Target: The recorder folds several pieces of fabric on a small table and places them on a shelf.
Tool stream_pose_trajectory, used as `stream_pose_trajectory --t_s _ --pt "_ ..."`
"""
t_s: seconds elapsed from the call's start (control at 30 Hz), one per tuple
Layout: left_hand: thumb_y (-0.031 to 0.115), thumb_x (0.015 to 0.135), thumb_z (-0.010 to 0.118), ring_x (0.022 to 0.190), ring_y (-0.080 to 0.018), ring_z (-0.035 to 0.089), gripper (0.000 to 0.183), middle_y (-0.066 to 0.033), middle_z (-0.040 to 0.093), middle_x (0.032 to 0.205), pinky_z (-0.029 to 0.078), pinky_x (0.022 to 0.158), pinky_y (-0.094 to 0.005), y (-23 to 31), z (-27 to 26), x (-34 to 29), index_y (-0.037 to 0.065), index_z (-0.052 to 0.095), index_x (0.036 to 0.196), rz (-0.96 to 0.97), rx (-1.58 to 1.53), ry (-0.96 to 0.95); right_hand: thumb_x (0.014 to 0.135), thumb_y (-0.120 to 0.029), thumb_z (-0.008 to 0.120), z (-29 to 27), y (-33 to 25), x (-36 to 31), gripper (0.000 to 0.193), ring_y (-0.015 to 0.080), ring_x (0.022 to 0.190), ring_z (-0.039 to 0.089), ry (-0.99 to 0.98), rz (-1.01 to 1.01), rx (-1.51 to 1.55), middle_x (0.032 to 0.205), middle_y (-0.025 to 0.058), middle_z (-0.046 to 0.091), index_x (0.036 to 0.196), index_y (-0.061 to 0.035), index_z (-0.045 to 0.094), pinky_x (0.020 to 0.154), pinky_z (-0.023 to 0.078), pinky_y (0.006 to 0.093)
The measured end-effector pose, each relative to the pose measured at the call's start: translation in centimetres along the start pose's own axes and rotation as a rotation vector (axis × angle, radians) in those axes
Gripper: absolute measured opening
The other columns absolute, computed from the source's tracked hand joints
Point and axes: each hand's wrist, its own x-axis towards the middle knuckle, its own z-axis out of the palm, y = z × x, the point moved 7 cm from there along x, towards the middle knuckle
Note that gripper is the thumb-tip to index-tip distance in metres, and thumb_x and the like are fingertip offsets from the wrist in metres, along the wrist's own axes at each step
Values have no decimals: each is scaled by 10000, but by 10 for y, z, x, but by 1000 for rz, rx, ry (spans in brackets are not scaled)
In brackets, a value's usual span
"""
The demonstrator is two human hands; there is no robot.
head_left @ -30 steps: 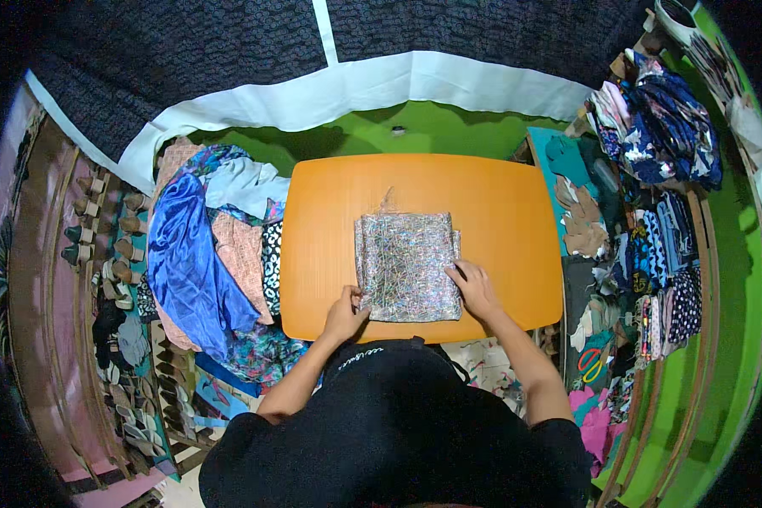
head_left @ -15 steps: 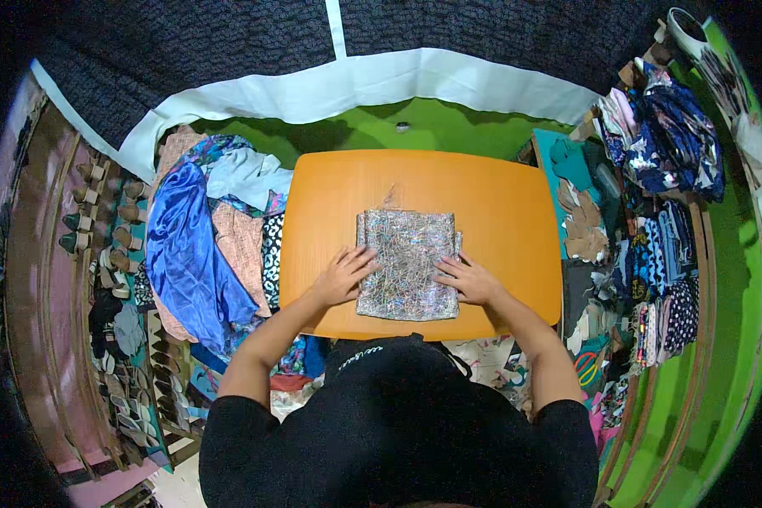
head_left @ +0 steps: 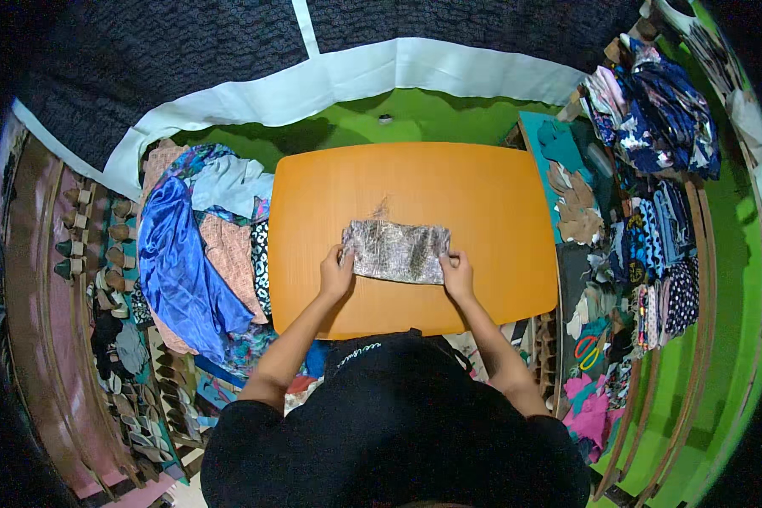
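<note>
A silvery, glittery folded cloth (head_left: 398,251) is over the middle of the orange table (head_left: 499,229), its near edge facing me. My left hand (head_left: 337,273) pinches its left near corner between thumb and fingers. At the opposite side, my right hand (head_left: 457,273) grips the right near corner. The cloth looks short and wide, held taut between both hands. Loose dark threads (head_left: 383,207) lie on the tabletop just beyond its far edge.
Left of the table is a heap of fabrics with a shiny blue cloth (head_left: 178,262). Shelves of shoe forms (head_left: 118,254) stand farther left. On the right are folded fabrics (head_left: 669,229), brown scraps (head_left: 577,207) and colourful scissors (head_left: 588,351).
Both hands lay spread flat on the cloth's sides; now they grip its near corners. The cloth has gone from a tall piece to a shorter, wider one. The view has shifted slightly.
</note>
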Motion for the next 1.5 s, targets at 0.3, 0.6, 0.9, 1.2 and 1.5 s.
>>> stream_pose_trajectory --t_s 0.3,0.6,0.9,1.2,1.5 --pt "316 649 650 820 -260 541 512 -167 559 896 427 732 -366 35 11 17 -31 489 989 -406 375 -108 648 -250 644 -4 -102 -10 601 359 1012 352 125 -353 -578 1130 201 321 1114 -15 346 852 297 440" --pt "37 654 620 945 -141 484 517 -46 531 1030 369 852 -274 158 98 -3 18 438 1137 -69 -264 -1056 536 -319 728 -53 -124 -11 890 327 1170 269 -173 -523 -328 1278 148 278 1252 -68 264 965 233 396" --pt "219 672 670 968 -144 469 522 -59 524 1069 355 857 -276 314 237 -82 24 476 1115 232 -11 -1752 587 -199 732 -204 -62 -106 825 213 1067 409 -229 -254 157 1133 130 450 1228 22 262 917 316 319" --pt "282 696 644 923 -225 470 399 -107 508 963 354 827 -311 432 448 -196 17 535 973 878 -168 -1478 685 -88 640 -395 48 -232 486 175 901 513 502 60 764 999 79 535 1111 -4 421 809 402 313" --pt "405 762 458 1180 -319 259 560 -148 327 1249 130 950 -526 536 555 -271 48 369 1184 1555 -66 -600 721 -271 545 -488 164 -335 480 277 885 534 1004 19 1245 1011 137 538 1106 -7 434 782 435 405"
